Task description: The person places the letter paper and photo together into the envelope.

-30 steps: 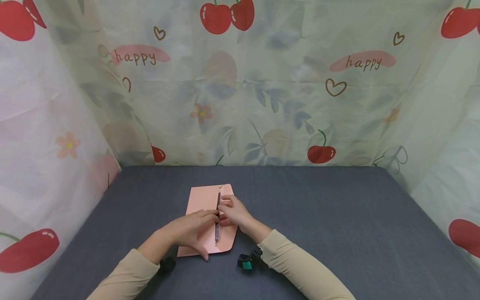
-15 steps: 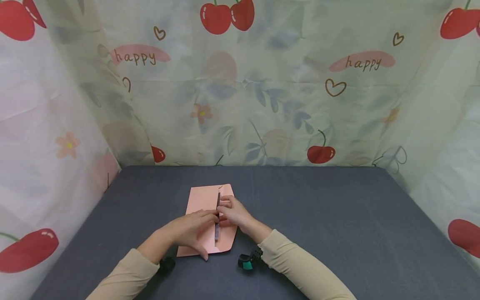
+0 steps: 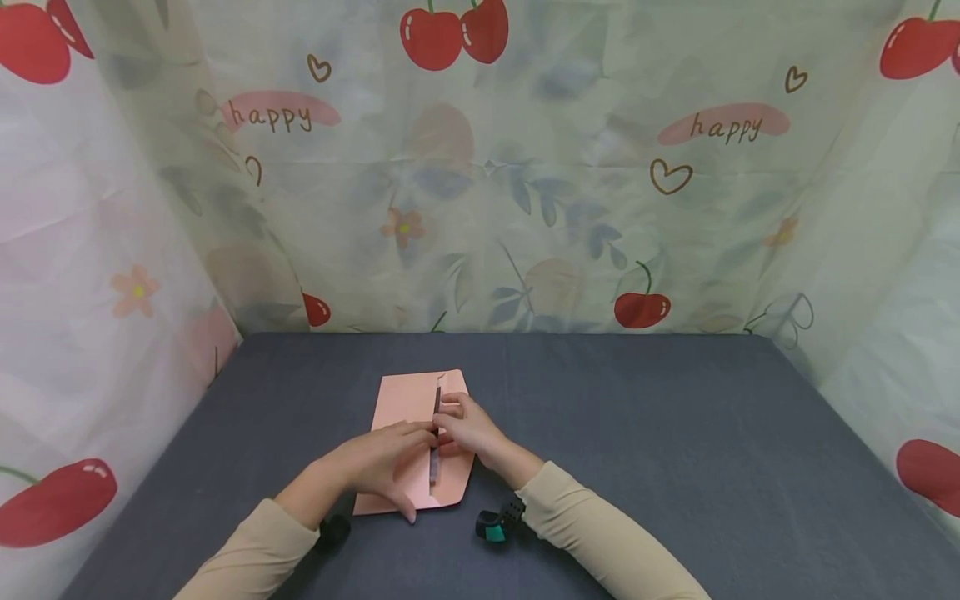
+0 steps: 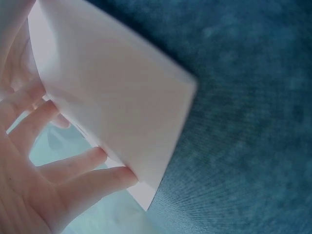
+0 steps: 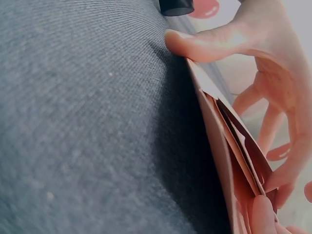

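Two hands meeting on pink envelope (image 3: 411,433), lying flat on grey table (image 3: 675,433) left of table centre. I'm seeing left hand (image 3: 378,460) pressing envelope's near-left part, fingers fairly straight. Right hand (image 3: 463,425) pinching envelope's flap edge, beside dark strip (image 3: 435,433) along flap. Wide bare table stretching right of envelope; curtain (image 3: 525,192) closing far edge. Envelope contents: cannot tell.

Hands covering a pink envelope (image 3: 411,417)
The left hand (image 3: 378,462) hides the envelope's lower middle; the dark strip (image 3: 436,433) under the fingertips is too small to identify. The wrist views are close and partly blurred.
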Tool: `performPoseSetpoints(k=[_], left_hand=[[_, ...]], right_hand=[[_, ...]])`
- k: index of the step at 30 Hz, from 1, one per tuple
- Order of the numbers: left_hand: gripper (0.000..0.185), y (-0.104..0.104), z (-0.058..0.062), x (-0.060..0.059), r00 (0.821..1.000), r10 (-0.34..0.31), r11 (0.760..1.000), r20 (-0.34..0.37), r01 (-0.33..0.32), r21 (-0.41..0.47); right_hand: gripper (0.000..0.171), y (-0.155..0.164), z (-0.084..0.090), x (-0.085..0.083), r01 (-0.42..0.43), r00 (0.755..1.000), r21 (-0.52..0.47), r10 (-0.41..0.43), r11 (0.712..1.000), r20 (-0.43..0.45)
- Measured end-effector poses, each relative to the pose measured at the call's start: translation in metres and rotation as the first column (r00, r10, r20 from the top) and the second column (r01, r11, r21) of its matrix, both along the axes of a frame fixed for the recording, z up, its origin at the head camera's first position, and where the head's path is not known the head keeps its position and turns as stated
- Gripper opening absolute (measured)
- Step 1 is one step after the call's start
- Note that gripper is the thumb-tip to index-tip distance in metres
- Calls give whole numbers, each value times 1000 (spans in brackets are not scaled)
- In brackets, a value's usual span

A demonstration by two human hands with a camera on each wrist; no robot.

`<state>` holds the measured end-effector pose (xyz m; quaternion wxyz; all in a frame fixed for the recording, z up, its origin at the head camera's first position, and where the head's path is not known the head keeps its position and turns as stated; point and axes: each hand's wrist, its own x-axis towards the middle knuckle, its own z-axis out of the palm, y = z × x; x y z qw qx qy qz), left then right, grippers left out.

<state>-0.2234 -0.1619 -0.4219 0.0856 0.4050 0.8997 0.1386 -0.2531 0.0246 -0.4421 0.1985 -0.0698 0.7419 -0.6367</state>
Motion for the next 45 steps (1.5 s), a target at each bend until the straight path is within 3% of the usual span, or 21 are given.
performPoseSetpoints(k=[11,24,36,45], left_hand=[[90,0,-1,1,1000,21,1000,19,-21,0],[90,1,-1,1,999,29,999,29,-28,-35],[89,2,-2,1,999,-3,998,-36,1,-66],[88,3,-1,6,994,100,991,33,-97,-92]], right_hand=[[48,10,3,0,-8,1000,57,9,998,-14],[45,45,9,-1,16,998,98,-11,995,-55],[45,84,17,0,28,996,138,-15,990,-91],[44,112,31,7,61,988,202,-31,978,-149]])
